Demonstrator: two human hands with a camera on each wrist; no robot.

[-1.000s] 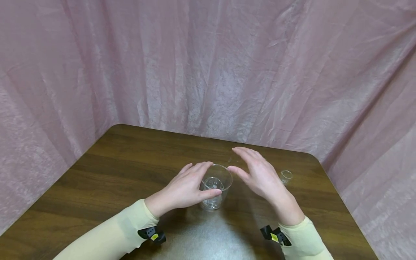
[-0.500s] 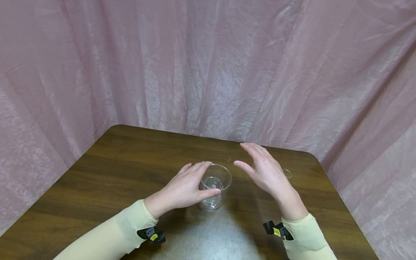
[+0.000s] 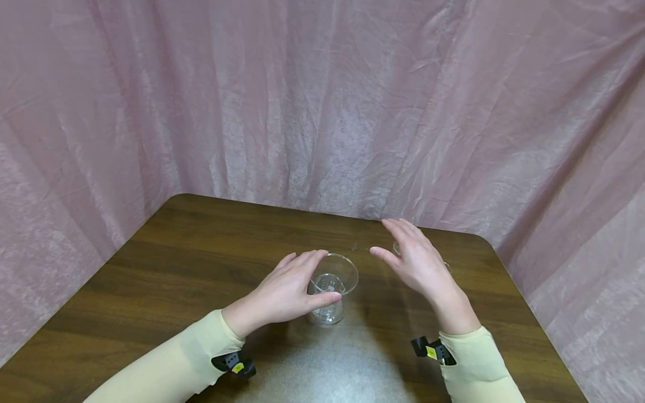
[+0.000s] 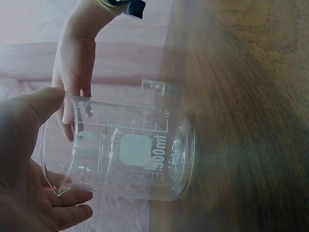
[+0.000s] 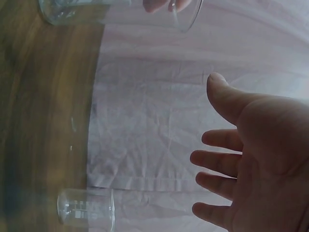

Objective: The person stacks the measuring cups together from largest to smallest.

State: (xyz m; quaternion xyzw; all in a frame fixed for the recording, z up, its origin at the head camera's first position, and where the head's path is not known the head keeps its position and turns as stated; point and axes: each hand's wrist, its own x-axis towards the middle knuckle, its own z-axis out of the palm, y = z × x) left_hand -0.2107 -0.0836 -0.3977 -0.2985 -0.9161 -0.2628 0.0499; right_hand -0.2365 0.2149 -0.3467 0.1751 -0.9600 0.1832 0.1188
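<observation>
Two hands show in the head view: at lower centre I see the left hand [image 3: 284, 294] curled round the rim of a large clear glass beaker [image 3: 349, 282], a smaller clear glass beaker [image 3: 330, 282] nested inside it. The right hand [image 3: 420, 266], empty, has moved rightward off that rim, so I judge the left alone steadies it. In the left wrist view, thumb and fingers straddle the rim at left. In the right wrist view, a small clear glass cup [image 5: 86, 208] shows at lower left, untouched.

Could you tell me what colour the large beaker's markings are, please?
The markings are white, clearest in the left wrist view.
</observation>
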